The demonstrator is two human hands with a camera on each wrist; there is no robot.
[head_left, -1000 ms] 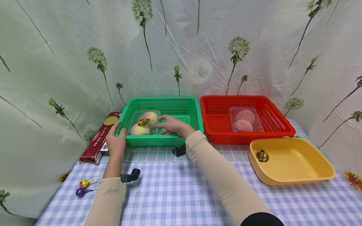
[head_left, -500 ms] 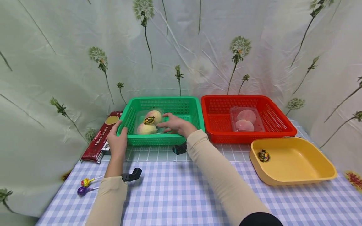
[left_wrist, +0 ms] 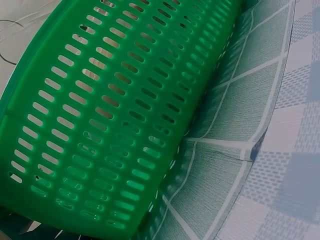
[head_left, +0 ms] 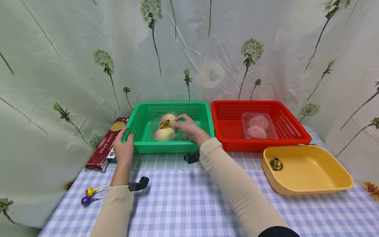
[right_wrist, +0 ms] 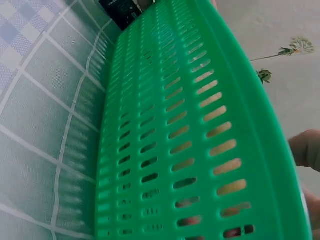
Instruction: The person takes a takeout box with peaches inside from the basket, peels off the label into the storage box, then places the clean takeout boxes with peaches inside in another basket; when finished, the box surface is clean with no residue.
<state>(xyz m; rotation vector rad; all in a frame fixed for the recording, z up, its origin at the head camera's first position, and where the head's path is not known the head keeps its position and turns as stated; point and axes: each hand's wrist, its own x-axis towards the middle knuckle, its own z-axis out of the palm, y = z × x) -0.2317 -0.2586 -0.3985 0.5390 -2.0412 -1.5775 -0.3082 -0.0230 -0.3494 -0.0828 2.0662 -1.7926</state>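
A clear plastic pack of peaches (head_left: 165, 126), with a black and gold sticker, sits tilted inside the green basket (head_left: 174, 147). My right hand (head_left: 190, 129) reaches over the front rim and holds the pack's right side between thumb and fingers. In the right wrist view the basket wall hides most of that grip; only fingertips (right_wrist: 306, 150) show past the rim. My left hand (head_left: 123, 149) grips the basket's front left corner, thumb and fingers spread around the rim. The left wrist view is filled by the basket's slotted wall (left_wrist: 115, 100), with the hand mostly out of sight.
A red basket (head_left: 231, 144) with another peach pack (head_left: 257, 126) stands right of the green one. In front of it lies a yellow tray (head_left: 308, 171). A dark red coffee packet (head_left: 103, 144) leans at the left, with two lollipops (head_left: 88, 196) nearer me.
The peach pack has slid rightward inside the green basket, away from its left wall. My right hand has shifted slightly right and closed on it; the left hand stays at the corner.
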